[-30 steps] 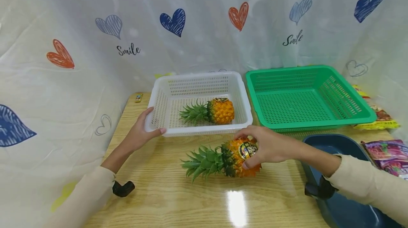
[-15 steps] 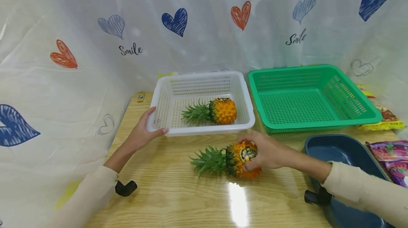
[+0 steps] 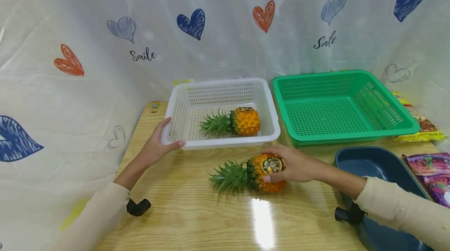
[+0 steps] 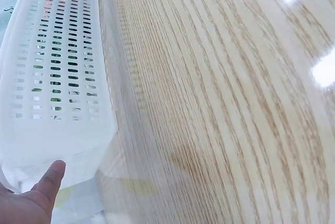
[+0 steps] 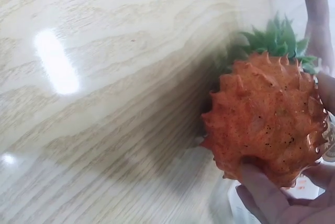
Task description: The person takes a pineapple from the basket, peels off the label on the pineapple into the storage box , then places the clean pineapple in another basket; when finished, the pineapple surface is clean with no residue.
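My left hand [image 3: 153, 150] grips the front left corner of a white perforated plastic basket [image 3: 225, 143], thumb over the front rim and fingers along the left side. In the left wrist view, one digit presses against the basket's end wall [image 4: 57, 135]. One pineapple [image 3: 247, 122] lies on its side in that basket, leafy crown to the left. A second pineapple [image 3: 257, 171] lies sideways over the table before the basket. My right hand [image 3: 297, 165] holds its base end, thumb in front. A black and gold label [image 3: 273, 164] faces up. The right wrist view shows its spiky orange base [image 5: 264, 114].
An empty green perforated basket [image 3: 327, 116] stands right of the white one. A dark blue tub [image 3: 365, 163] sits under my right forearm. Purple packets [image 3: 429, 169] and yellow-and-red packets [image 3: 423, 130] lie at the right. A small yellow packet [image 3: 154, 107] lies back left.
The pineapple in my right hand has shifted slightly right at its crown end, and the hand has moved a little with it. My left hand keeps its place on the basket corner.
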The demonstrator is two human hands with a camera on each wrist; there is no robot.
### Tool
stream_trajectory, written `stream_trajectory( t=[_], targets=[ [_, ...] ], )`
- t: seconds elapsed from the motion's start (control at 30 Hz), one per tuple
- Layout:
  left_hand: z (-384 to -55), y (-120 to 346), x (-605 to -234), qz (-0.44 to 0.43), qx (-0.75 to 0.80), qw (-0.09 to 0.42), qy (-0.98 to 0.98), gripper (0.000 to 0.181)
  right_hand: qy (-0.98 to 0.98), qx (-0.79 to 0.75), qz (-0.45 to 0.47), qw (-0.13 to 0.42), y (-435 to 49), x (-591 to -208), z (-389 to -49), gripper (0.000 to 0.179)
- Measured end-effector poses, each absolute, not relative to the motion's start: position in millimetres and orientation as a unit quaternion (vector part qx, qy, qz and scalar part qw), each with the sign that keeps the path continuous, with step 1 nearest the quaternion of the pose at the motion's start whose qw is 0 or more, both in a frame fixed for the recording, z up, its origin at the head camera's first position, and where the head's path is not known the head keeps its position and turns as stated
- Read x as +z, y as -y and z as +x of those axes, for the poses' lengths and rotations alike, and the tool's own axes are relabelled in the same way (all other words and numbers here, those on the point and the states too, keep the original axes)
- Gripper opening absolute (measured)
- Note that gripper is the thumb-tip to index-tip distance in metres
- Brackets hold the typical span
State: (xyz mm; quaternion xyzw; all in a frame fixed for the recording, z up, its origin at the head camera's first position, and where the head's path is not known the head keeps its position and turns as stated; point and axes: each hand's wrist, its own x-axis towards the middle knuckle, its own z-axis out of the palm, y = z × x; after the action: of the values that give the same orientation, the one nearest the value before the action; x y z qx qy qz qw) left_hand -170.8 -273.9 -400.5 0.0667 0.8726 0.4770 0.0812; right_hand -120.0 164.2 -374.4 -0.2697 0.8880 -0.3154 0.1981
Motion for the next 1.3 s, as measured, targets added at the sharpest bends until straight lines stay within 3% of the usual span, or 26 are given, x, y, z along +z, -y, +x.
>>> stream_trajectory(
  t=[0.33,0.73,1.1,1.3],
  targets=[
    [-167,272,-399,0.067,0.481,0.082,-0.870,0.100,-0.889,-0.320,-0.250,0.213,-165,-376,-118,0.094],
    [-167,274,-399,0.065,0.474,0.080,-0.875,0.100,-0.881,-0.340,-0.260,0.202,-165,-381,-119,0.090],
    [-163,276,-393,0.093,0.435,0.047,-0.894,0.092,-0.888,-0.333,-0.245,0.199,-164,-381,-118,0.089],
    [-158,275,-386,0.089,0.388,-0.015,-0.917,0.089,-0.889,-0.334,-0.241,0.200,-165,-382,-118,0.089]
  ],
)
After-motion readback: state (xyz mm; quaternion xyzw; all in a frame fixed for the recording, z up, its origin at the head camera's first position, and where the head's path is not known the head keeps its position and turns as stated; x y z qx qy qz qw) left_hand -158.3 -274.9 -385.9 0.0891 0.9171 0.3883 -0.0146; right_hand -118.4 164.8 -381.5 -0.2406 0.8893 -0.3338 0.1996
